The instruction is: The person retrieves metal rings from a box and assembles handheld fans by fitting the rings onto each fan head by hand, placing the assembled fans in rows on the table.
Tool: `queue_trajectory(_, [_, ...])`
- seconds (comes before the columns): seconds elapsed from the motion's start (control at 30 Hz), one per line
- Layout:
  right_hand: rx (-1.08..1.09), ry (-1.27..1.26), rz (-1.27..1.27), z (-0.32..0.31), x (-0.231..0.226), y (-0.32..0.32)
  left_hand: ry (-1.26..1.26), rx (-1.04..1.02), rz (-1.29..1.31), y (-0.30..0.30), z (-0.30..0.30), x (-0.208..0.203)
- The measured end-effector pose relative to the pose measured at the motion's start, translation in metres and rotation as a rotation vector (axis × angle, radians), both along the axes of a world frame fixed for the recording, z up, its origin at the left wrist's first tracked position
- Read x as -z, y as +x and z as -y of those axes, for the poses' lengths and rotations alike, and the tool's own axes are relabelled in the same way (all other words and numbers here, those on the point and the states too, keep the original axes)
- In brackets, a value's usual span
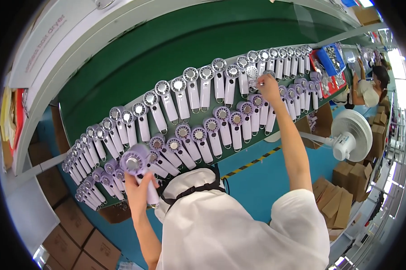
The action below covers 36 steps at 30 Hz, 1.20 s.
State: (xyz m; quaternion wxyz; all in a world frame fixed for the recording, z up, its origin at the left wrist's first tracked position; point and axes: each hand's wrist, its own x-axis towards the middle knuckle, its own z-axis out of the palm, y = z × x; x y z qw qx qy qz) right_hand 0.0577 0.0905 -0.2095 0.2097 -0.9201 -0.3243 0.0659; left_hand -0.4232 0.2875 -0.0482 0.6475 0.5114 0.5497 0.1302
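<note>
My left hand [141, 189] is wrapped round a lilac handheld fan [135, 164], raised at the near edge of the green bench, with its round head up and its handle hanging toward me. Further right, my right arm reaches across the bench. The fingers of my right hand [269, 87] are pinched at the edge of a small round silvery cover [254, 85]. Just beyond it, another round silvery grille [252, 71] lies among the fans. Two long rows of similar fans lie side by side on the bench; the far row [191, 90] has silvery faces, the near row [222, 128] darker ones.
A blue bin [331, 60] of small metal parts stands by a red tray [340, 85] at the bench's right end. A white pedestal fan [350, 136] is right of my arm. Cardboard boxes [335, 202] sit on the floor. Another person [368, 87] works far right.
</note>
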Motion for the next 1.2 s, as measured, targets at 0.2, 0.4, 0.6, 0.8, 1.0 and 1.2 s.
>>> queue_trajectory(0.2, [0.182,0.618,-0.825,-0.021,-0.129,-0.098,-0.026,0.166,0.103,0.040,0.014,-0.002])
queue_trajectory(0.4, [-0.036,0.678,-0.851,-0.045,-0.185,-0.188,-0.043,0.189,0.192,0.049,0.026,-0.017])
queue_trajectory(0.6, [-0.098,0.727,-0.878,-0.059,-0.207,-0.245,-0.006,0.172,0.170,0.029,0.036,-0.032])
queue_trajectory(0.8, [-0.138,0.894,-0.978,-0.067,-0.210,-0.290,0.016,0.154,0.213,0.007,0.045,-0.031])
queue_trajectory(1.0, [-0.180,0.866,-0.918,-0.074,-0.221,-0.320,0.075,0.121,0.212,-0.006,0.049,-0.035])
queue_trajectory(1.2, [-0.304,0.586,0.098,-0.074,-0.215,-0.323,0.093,0.069,0.258,-0.009,0.052,-0.039])
